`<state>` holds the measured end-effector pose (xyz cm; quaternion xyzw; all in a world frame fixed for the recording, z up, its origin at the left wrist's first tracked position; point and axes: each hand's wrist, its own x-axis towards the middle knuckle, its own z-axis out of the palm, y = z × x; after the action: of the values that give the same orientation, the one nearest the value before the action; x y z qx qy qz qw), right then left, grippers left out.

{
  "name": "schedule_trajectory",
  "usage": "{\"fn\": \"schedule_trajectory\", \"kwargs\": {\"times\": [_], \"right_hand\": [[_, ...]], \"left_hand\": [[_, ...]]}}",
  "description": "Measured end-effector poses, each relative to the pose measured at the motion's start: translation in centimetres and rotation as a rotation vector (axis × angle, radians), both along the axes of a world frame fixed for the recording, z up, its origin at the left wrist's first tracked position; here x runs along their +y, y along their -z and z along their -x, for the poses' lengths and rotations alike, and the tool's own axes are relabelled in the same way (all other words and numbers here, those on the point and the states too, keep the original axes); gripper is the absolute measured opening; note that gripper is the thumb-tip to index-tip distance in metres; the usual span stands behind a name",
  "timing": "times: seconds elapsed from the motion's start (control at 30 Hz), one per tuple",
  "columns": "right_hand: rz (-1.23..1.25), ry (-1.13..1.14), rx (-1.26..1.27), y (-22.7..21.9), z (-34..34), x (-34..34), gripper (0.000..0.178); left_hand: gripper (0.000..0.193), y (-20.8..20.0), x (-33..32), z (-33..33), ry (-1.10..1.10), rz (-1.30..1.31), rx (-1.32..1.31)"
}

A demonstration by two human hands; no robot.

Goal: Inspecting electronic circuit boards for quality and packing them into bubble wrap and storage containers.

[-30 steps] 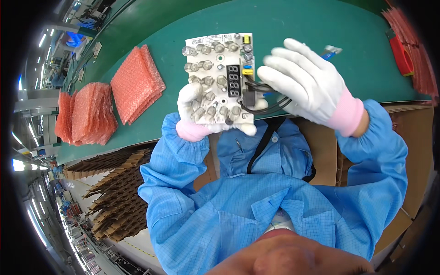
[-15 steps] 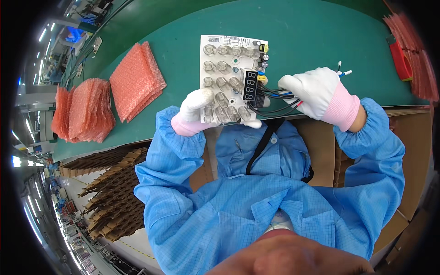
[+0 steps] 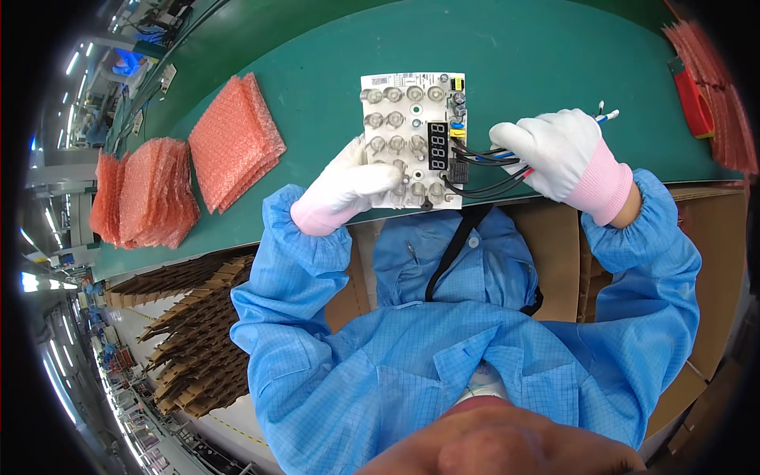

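A white circuit board (image 3: 402,162) with rows of coiled springs and a black digit display (image 3: 438,146) is held over the near part of the green table. My left hand (image 3: 352,178), in a white glove with a pink cuff, grips the board's lower left edge, thumb on its face and the other fingers partly hidden behind. From the board's right side run several black wires (image 3: 483,190), with blue and red ones among them. My gloved right hand (image 3: 550,150) is closed round this bundle, and the white-tipped wire ends (image 3: 608,115) stick out beyond it.
Pink bubble-wrap bags lie in a flat stack (image 3: 236,142) and a fanned pile (image 3: 150,192) on the left of the green table (image 3: 546,55). More pink bags (image 3: 716,95) and a red object (image 3: 693,103) are at the far right. Cardboard dividers (image 3: 206,340) stand below left.
The board has turned to face up more squarely and shifted slightly right. My left thumb now lies further over its face. My right hand has moved slightly right, still holding the wires.
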<state>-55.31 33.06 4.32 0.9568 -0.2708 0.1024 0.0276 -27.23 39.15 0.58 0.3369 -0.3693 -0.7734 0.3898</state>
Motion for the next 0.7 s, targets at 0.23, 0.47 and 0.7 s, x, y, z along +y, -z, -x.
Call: {"fn": "schedule_trajectory", "kwargs": {"times": [0.23, 0.47, 0.7], "right_hand": [[-0.084, -0.041, -0.121, -0.5, 0.5, -0.5, 0.016], [-0.046, -0.127, -0.134, -1.4, 0.8, -0.5, 0.017], [-0.105, 0.029, -0.192, 0.4, -1.0, 0.3, 0.018]], "left_hand": [[0.082, 1.6, -0.6, 0.0, 0.068, 0.011, 0.465], [0.106, 0.4, 0.1, 0.1, -0.021, 0.021, 0.019], [0.102, -0.9, 0.0, 2.3, 0.186, -0.065, 0.603]]}}
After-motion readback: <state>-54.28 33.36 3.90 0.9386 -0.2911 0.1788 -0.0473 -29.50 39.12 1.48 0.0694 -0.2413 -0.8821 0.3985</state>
